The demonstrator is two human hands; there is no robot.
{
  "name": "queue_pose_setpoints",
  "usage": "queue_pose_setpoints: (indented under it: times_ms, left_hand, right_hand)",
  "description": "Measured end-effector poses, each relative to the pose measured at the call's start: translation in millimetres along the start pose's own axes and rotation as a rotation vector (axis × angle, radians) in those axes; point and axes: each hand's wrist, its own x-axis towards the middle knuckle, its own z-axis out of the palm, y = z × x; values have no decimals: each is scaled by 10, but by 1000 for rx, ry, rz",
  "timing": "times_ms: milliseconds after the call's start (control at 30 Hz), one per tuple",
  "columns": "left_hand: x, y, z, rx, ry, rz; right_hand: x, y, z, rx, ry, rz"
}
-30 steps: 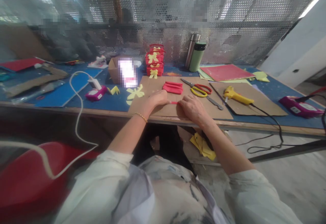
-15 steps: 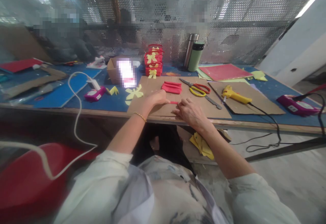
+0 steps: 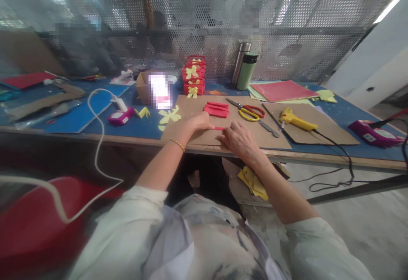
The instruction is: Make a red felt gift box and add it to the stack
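A thin red strip (image 3: 219, 128) lies on a brown cardboard sheet (image 3: 197, 106) near the table's front edge. My left hand (image 3: 197, 123) rests on the cardboard with its fingers curled and pinches the strip's left end. My right hand (image 3: 239, 137) presses the strip's right end with its fingers bent down. Just behind the strip sits a folded red piece (image 3: 216, 109). Red-and-yellow scissors (image 3: 250, 112) lie to the right of it.
A yellow glue gun (image 3: 296, 119) with a black cord lies on a second cardboard at right. Stacked red boxes with yellow bows (image 3: 193, 75), two flasks (image 3: 244, 65), a pink device (image 3: 120, 116) with white cable, yellow cutouts (image 3: 168, 115) and a red sheet (image 3: 280, 90) are around.
My right hand has slid slightly left along the strip toward my left hand. Nothing else has moved.
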Motion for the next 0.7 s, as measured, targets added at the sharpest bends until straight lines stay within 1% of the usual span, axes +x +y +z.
queue_pose_setpoints:
  times_ms: [100, 167, 300, 400, 500, 700]
  left_hand:
    - [1, 29, -19, 64, -42, -29]
    - [-18, 63, -44, 74, -54, -30]
    - [-65, 124, -85, 92, -51, -49]
    - [-78, 143, -89, 105, -55, -57]
    - [-71, 149, -82, 119, -63, -65]
    - [-83, 123, -82, 125, -66, -48]
  right_hand:
    - [-57, 29, -50, -27, -2, 44]
    - [-76, 45, -95, -25, -40, 61]
    - [17, 14, -171, -24, -118, 67]
    - [148, -46, -186, -26, -132, 31]
    - [226, -82, -167, 31, -157, -30]
    - [206, -75, -151, 53, -131, -64]
